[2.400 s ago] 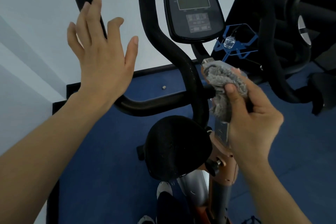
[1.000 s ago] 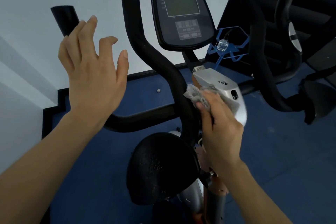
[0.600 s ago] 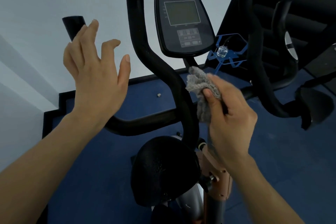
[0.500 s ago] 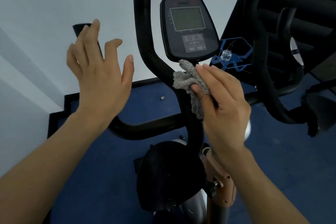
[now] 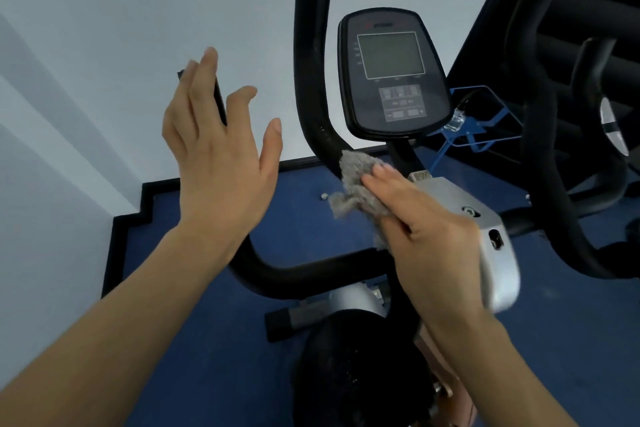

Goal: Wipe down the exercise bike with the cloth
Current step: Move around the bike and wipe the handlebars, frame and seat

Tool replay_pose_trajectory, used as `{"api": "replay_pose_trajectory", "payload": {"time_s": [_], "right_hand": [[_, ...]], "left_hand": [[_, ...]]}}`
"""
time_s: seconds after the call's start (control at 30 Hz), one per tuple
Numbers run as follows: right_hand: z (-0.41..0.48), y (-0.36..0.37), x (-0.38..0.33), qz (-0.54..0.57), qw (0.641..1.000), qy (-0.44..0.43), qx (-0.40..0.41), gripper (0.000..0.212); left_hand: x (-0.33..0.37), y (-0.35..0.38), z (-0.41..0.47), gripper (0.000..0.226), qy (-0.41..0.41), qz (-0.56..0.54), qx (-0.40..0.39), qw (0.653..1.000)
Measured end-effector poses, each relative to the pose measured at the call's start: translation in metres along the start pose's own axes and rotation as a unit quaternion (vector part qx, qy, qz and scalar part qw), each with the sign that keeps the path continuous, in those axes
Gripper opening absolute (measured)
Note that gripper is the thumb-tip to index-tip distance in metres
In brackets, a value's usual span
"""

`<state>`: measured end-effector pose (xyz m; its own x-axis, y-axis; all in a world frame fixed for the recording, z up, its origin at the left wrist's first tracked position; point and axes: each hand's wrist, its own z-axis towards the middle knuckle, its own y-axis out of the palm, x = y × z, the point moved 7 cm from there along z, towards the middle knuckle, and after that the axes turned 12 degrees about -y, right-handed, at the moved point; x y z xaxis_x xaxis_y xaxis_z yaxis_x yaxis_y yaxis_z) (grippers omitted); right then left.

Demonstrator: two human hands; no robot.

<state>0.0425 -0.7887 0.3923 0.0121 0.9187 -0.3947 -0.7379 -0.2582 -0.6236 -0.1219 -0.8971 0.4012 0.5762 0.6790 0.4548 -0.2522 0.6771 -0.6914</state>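
A: What is seen of the task's things in the head view?

B: The exercise bike point(image 5: 301, 279) is viewed from above, on a blue floor point(image 5: 194, 357) beside a white wall point(image 5: 104, 28). The grey cloth point(image 5: 356, 180) is found at the front of the bike, just below the console point(image 5: 393, 73). It is bunched where the black handlebar tube point(image 5: 311, 87) meets the silver cover point(image 5: 493, 253).

A: How is the cloth held?

B: It is grasped by the right hand point(image 5: 429, 243). The fingers are laid nearly flat over it, and it is pressed against the top of the silver cover. A tail of it is seen hanging below the palm.

A: And the other of the 2 hands?

B: The left hand point(image 5: 221, 166) is raised and released, with the fingers spread, and nothing is held in it. The end of a handlebar grip point(image 5: 219, 99) is seen behind the fingers. Whether it is touched cannot be told.

A: What else is shown?

B: The black seat point(image 5: 360, 374) is seen low in the frame, between the forearms. A blue wire holder point(image 5: 485, 125) is set just right of the console, with a small clear object in it that cannot be made out. The dark frame of another machine point(image 5: 561, 87) is seen at the far right.
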Motion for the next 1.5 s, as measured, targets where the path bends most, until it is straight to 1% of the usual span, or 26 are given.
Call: {"api": "replay_pose_trajectory", "payload": {"time_s": [0.07,0.13,0.2,0.27,0.3,0.33,0.4,0.5,0.6,0.73,0.83,0.93,0.97,1.0,1.07,1.17,1.23,1.3,1.37,1.5], "right_hand": [[-0.002,-0.001,-0.003,-0.022,1.0,-0.01,0.017,0.038],[0.005,0.001,-0.001,-0.021,0.999,0.002,0.032,0.037],[0.012,0.003,0.006,0.021,0.998,0.048,0.042,0.034],[0.013,-0.002,0.013,0.085,0.988,0.104,0.076,0.033],[0.014,-0.005,0.014,0.107,0.983,0.117,0.098,0.034],[0.018,-0.008,0.011,0.118,0.98,0.115,0.113,0.035],[0.031,-0.006,0.002,0.107,0.984,0.081,0.113,0.035],[0.05,0.011,-0.012,0.069,0.995,0.016,0.075,0.032],[0.051,0.03,-0.018,0.051,0.999,0.0,0.017,0.036],[0.039,0.03,-0.016,-0.023,0.999,-0.048,-0.002,0.037],[0.053,0.034,-0.02,-0.026,0.999,-0.037,0.025,0.038],[0.052,0.034,-0.014,0.015,1.0,-0.017,0.018,0.039],[0.046,0.03,-0.011,0.012,1.0,-0.025,0.007,0.04],[0.04,0.024,-0.011,-0.015,0.999,-0.038,-0.003,0.041],[0.039,0.019,-0.011,-0.042,0.998,-0.052,0.007,0.041],[0.05,0.027,-0.011,0.005,1.0,-0.013,0.022,0.035],[0.044,0.028,-0.012,0.0,1.0,-0.015,0.005,0.036],[0.031,0.023,-0.014,-0.052,0.997,-0.054,-0.032,0.043],[0.03,0.014,-0.012,-0.065,0.995,-0.074,-0.018,0.043],[0.063,0.011,-0.015,-0.009,0.996,-0.043,0.076,0.037]], "left_hand": [[0.0,0.001,0.0,0.038,-0.005,0.004,-0.003,1.0],[0.002,0.002,0.001,0.039,-0.004,0.012,-0.008,1.0],[0.003,0.0,0.001,0.039,-0.001,0.025,-0.01,1.0],[0.002,-0.003,0.0,0.037,0.001,0.045,-0.012,0.999],[0.002,-0.004,0.001,0.036,0.004,0.051,-0.012,0.999],[0.002,-0.007,0.004,0.036,0.009,0.053,-0.01,0.999],[0.004,-0.012,0.018,0.035,0.025,0.051,0.0,0.998],[0.006,-0.01,0.042,0.035,0.039,0.069,0.002,0.997],[0.003,0.0,0.051,0.035,0.032,0.092,-0.003,0.995],[0.003,0.002,0.049,0.033,0.031,0.087,0.023,0.995],[0.004,0.003,0.051,0.032,0.033,0.086,0.024,0.995],[0.004,0.002,0.052,0.029,0.037,0.076,0.03,0.996],[0.004,0.002,0.051,0.028,0.037,0.07,0.03,0.996],[0.003,0.003,0.051,0.027,0.036,0.066,0.028,0.997],[0.002,0.002,0.052,0.027,0.031,0.065,0.027,0.997],[0.004,0.003,0.052,0.028,0.033,0.068,0.025,0.997],[0.004,0.002,0.052,0.027,0.038,0.06,0.024,0.997],[0.003,-0.001,0.053,0.025,0.038,0.032,0.023,0.998],[0.003,-0.005,0.052,0.024,0.044,0.011,0.025,0.999],[0.007,-0.011,0.056,0.026,0.071,0.037,0.044,0.996]]}}
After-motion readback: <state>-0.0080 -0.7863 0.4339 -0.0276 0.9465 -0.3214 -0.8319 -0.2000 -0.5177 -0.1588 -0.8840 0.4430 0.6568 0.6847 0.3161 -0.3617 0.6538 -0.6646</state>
